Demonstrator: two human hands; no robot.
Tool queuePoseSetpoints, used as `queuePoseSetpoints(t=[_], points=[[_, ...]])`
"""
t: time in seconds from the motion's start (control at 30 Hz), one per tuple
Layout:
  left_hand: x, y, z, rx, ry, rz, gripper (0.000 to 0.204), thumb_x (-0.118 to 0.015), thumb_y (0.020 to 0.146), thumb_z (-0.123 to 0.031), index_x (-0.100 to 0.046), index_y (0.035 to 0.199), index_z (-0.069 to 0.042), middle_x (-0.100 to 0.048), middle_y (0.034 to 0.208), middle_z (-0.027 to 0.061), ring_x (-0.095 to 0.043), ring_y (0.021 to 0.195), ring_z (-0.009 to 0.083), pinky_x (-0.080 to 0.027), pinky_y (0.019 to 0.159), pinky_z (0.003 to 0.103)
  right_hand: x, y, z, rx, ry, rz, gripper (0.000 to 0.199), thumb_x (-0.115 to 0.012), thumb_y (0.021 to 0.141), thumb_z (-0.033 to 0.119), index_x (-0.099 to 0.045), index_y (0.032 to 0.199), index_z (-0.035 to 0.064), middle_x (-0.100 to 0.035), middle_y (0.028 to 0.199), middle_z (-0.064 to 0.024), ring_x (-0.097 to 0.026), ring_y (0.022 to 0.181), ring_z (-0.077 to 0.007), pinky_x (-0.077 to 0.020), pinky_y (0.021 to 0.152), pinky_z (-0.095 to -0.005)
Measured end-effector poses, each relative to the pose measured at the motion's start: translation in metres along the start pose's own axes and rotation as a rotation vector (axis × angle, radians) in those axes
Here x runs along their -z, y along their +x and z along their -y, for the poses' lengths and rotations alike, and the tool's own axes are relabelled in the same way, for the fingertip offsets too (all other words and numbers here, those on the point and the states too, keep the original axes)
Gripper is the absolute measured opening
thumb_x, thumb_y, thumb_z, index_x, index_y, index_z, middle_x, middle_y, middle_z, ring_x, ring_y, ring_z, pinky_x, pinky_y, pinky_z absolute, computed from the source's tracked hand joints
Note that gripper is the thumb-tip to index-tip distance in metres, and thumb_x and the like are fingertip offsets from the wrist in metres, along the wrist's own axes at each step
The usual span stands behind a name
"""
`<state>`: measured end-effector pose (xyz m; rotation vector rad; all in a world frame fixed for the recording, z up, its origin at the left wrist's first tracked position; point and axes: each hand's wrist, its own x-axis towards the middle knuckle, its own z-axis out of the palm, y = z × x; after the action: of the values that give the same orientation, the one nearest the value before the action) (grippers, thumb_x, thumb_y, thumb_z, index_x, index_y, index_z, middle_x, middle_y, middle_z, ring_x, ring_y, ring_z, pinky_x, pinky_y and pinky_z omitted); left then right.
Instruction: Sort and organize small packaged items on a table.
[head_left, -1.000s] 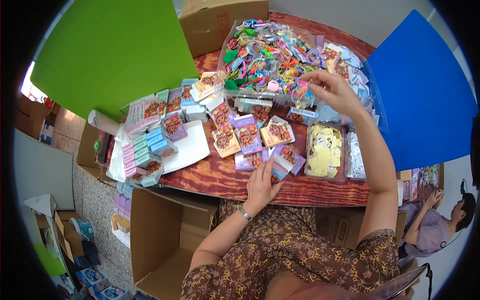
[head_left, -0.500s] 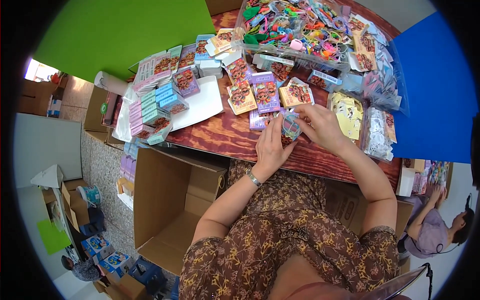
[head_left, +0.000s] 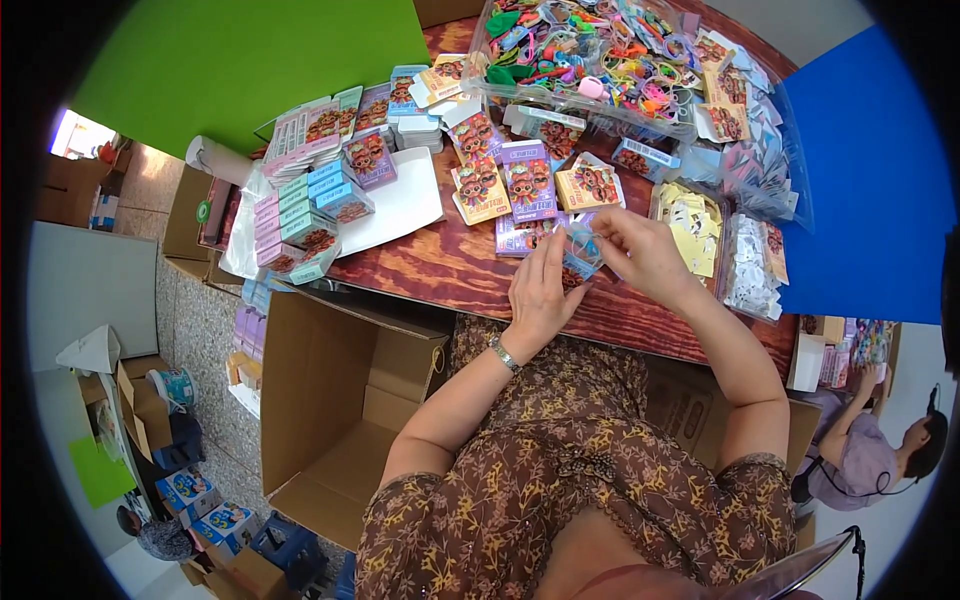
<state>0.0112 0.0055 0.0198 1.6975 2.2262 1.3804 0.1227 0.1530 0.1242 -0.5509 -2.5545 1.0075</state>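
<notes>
My left hand (head_left: pixel 541 298) is closed around a small blue carton (head_left: pixel 580 262) near the table's front edge, thumb and fingers on its sides. The carton's top is open, and something pale or clear shows at the opening. Over its right side, my right hand (head_left: pixel 643 252) has thumb and fingers bent together; what they pinch, if anything, is too small to make out. Just beyond lie a purple carton (head_left: pixel 528 182), a yellow carton (head_left: pixel 481 190) and another yellow carton (head_left: pixel 590 185) with raised flaps. A purple carton (head_left: pixel 522 236) lies flat beside my left fingertips.
A clear bin (head_left: pixel 575 97) of colourful trinkets stands at the back. Trays of yellow slips (head_left: pixel 690 232) and white packets (head_left: pixel 752 268) sit right. Stacked small cartons (head_left: pixel 308 215) stand left by a white sheet (head_left: pixel 412 195). A big cardboard box (head_left: pixel 325 400) gapes below the table's edge.
The round, clear-looking item at the carton's mouth is less visible now. My right fingers have drawn slightly right and bent closer together. My left hand keeps its hold on the carton.
</notes>
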Motion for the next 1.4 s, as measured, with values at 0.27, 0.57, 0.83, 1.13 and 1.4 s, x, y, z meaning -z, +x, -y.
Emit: queuePoseSetpoints(t=[0.27, 0.57, 0.83, 1.13, 1.4], points=[[-0.009, -0.007, 0.005, -0.074, 0.049, -0.105, 0.109, -0.090, 0.069, -0.018, -0.027, 0.154, 0.007, -0.054, 0.138, 0.0268, -0.060, 0.114, 0.0415, -0.051, 0.095, 0.046, -0.019, -0.007, -0.007, 0.402, -0.350, 0.132, 0.023, -0.072, 0.084, 0.003, -0.068, 0.106, 0.0071, -0.069, 0.103, -0.0117, -0.069, 0.087, -0.0315, -0.0583, 0.073, -0.0392], [-0.017, -0.020, 0.008, 0.017, -0.050, -0.103, 0.109, -0.092, 0.070, -0.021, -0.025, 0.153, 0.003, -0.053, 0.137, 0.0291, -0.058, 0.119, 0.0447, -0.052, 0.095, 0.048, -0.053, -0.064, -0.035, 0.203, -0.120, -0.284, 0.029, -0.078, 0.084, 0.004, -0.069, 0.111, 0.0002, -0.063, 0.121, -0.0164, -0.068, 0.103, -0.0311, -0.0579, 0.084, -0.0372], [-0.020, -0.039, 0.014, 0.040, -0.098, -0.049, 0.078, -0.090, 0.073, -0.021, -0.042, 0.133, -0.003, -0.053, 0.130, 0.0229, -0.059, 0.116, 0.0438, -0.055, 0.088, 0.048, -0.083, -0.079, -0.043, -0.058, 0.182, -0.216, 0.029, -0.073, 0.088, 0.002, -0.071, 0.117, 0.0028, -0.058, 0.130, -0.0174, -0.067, 0.108, -0.0258, -0.0577, 0.086, -0.0349], [0.013, -0.026, 0.023, -0.120, -0.135, 0.064, 0.042, -0.079, 0.084, -0.010, -0.056, 0.119, -0.003, -0.057, 0.122, 0.0179, -0.065, 0.100, 0.0379, -0.057, 0.075, 0.044, -0.041, -0.049, -0.035, -0.181, 0.368, -0.253, 0.019, -0.065, 0.096, 0.006, -0.072, 0.114, 0.0032, -0.062, 0.121, -0.0148, -0.064, 0.089, -0.0144, -0.0513, 0.074, -0.0280], [0.010, -0.027, 0.028, -0.143, -0.160, 0.051, 0.048, -0.080, 0.083, -0.003, -0.053, 0.123, -0.002, -0.061, 0.123, 0.0211, -0.066, 0.103, 0.0377, -0.058, 0.078, 0.041, -0.050, -0.047, -0.024, 0.052, 0.072, -0.041, 0.019, -0.073, 0.091, 0.014, -0.073, 0.109, 0.0073, -0.070, 0.100, -0.0115, -0.067, 0.088, -0.0286, -0.0541, 0.075, -0.0378]])
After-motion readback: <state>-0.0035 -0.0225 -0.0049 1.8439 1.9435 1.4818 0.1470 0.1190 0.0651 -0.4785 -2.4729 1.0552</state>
